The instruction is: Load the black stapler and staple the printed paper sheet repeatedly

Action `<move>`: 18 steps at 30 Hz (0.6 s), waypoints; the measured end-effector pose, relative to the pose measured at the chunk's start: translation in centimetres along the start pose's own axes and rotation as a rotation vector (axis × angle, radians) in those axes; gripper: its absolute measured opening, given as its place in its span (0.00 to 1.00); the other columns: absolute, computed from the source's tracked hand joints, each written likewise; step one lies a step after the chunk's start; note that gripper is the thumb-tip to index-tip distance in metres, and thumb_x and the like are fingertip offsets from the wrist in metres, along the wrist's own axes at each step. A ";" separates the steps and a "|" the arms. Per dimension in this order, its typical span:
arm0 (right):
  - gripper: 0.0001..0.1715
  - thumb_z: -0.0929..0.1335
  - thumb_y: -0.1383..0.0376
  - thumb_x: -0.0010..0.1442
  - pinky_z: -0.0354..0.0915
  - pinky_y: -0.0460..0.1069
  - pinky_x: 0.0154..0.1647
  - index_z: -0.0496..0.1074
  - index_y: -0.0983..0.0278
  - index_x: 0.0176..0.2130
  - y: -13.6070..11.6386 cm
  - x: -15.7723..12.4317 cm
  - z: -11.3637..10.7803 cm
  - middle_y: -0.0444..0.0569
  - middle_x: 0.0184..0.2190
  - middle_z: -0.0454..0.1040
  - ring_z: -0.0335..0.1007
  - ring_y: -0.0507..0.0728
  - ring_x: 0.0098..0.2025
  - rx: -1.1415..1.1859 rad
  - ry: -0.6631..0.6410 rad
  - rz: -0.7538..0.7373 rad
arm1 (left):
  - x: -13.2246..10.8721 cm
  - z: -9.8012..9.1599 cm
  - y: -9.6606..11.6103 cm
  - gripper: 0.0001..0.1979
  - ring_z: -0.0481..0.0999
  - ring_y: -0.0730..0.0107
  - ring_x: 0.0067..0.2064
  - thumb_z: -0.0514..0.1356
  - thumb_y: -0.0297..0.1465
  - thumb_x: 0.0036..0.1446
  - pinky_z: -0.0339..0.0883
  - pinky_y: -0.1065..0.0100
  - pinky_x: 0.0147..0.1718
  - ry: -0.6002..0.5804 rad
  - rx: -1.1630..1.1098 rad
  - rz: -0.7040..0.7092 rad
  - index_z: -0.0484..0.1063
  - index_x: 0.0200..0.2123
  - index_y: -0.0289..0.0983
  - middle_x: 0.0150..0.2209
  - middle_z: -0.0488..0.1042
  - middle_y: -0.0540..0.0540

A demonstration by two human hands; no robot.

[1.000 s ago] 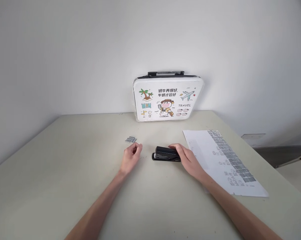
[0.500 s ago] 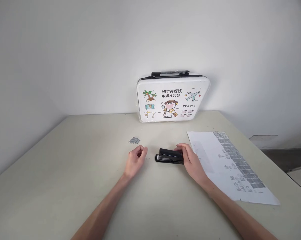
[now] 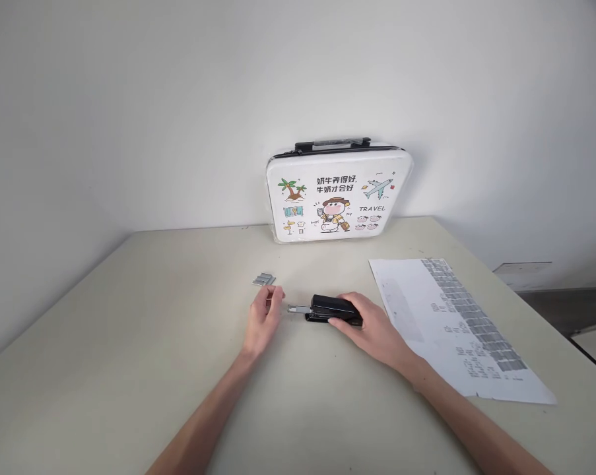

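On the table lies a black stapler, with my right hand closed round its rear half, thumb along the near side. A silvery metal staple tray sticks out of the stapler's left end. My left hand is a short way left of that tray, apart from it, its fingers curled and pinched together. What the left fingertips hold, if anything, is too small to make out. Just beyond the left hand rests a small pile of staple strips.
A white case with cartoon prints leans against the wall at the back. To the right of my right hand lies a sheet of paper with dark printed rows. The table's right edge runs beyond the paper.
The metal tray now juts out of the stapler's left end. My right hand has shifted its grip, with the thumb now on the near side. My left hand has moved slightly left.
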State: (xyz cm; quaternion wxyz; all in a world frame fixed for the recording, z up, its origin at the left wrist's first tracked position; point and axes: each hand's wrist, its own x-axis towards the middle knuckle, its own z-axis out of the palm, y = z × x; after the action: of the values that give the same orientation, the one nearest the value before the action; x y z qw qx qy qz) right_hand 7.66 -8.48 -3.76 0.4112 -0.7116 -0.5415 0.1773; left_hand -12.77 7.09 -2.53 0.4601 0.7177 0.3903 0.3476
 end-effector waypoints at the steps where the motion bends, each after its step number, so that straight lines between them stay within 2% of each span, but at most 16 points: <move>1: 0.17 0.69 0.50 0.68 0.73 0.59 0.47 0.72 0.55 0.51 0.0 -0.1 0.1 0.50 0.48 0.80 0.77 0.65 0.49 -0.032 0.011 -0.018 | -0.1 0.0 0.0 0.19 0.72 0.64 0.38 0.55 0.49 0.69 0.64 0.67 0.38 0.002 -0.028 -0.011 0.72 0.37 0.40 0.38 0.74 0.47; 4: 0.12 0.69 0.53 0.69 0.75 0.58 0.40 0.73 0.55 0.49 -0.1 -0.5 0.3 0.51 0.46 0.80 0.78 0.65 0.47 -0.071 0.074 -0.070 | -0.3 0.4 0.1 0.18 0.76 0.58 0.54 0.58 0.49 0.69 0.65 0.63 0.54 -0.029 -0.266 -0.100 0.75 0.45 0.40 0.52 0.77 0.42; 7: 0.08 0.69 0.59 0.70 0.76 0.57 0.40 0.75 0.55 0.49 -0.5 -0.9 0.6 0.51 0.46 0.80 0.78 0.64 0.48 -0.060 0.196 -0.216 | -0.6 0.9 0.3 0.20 0.74 0.53 0.61 0.60 0.49 0.68 0.64 0.58 0.61 -0.107 -0.680 -0.229 0.76 0.47 0.39 0.58 0.76 0.38; 9: 0.13 0.68 0.66 0.70 0.77 0.59 0.45 0.76 0.53 0.52 -0.7 -1.0 0.7 0.49 0.46 0.81 0.78 0.63 0.50 -0.073 0.283 -0.378 | -0.8 1.2 0.5 0.20 0.75 0.51 0.61 0.60 0.48 0.68 0.65 0.54 0.62 -0.175 -0.930 -0.356 0.75 0.47 0.36 0.58 0.77 0.35; 12: 0.27 0.65 0.75 0.69 0.77 0.61 0.51 0.77 0.48 0.57 -0.9 -1.1 1.0 0.46 0.47 0.83 0.77 0.62 0.54 -0.158 0.340 -0.597 | -1.1 1.3 0.9 0.20 0.77 0.52 0.59 0.58 0.46 0.70 0.68 0.55 0.61 -0.253 -1.137 -0.560 0.75 0.48 0.34 0.58 0.77 0.32; 15: 0.34 0.65 0.79 0.68 0.76 0.61 0.53 0.76 0.43 0.59 -1.3 -1.3 1.2 0.43 0.49 0.84 0.76 0.62 0.55 -0.241 0.350 -0.689 | -1.5 1.4 1.0 0.21 0.78 0.52 0.57 0.55 0.44 0.71 0.71 0.56 0.57 -0.308 -1.214 -0.651 0.74 0.51 0.32 0.57 0.77 0.32; 18: 0.33 0.66 0.76 0.69 0.75 0.61 0.55 0.76 0.41 0.60 -1.8 -1.6 1.2 0.40 0.51 0.84 0.76 0.62 0.55 -0.287 0.345 -0.701 | -1.6 1.6 0.8 0.21 0.79 0.52 0.55 0.52 0.42 0.72 0.72 0.57 0.55 -0.345 -1.246 -0.668 0.75 0.52 0.31 0.55 0.78 0.32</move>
State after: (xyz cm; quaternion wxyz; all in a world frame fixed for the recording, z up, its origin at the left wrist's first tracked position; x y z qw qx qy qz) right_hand 5.19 -9.33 -3.40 0.4279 -0.5534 -0.6934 -0.1728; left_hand -11.92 4.82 -2.57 0.9200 0.2097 0.2402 0.2281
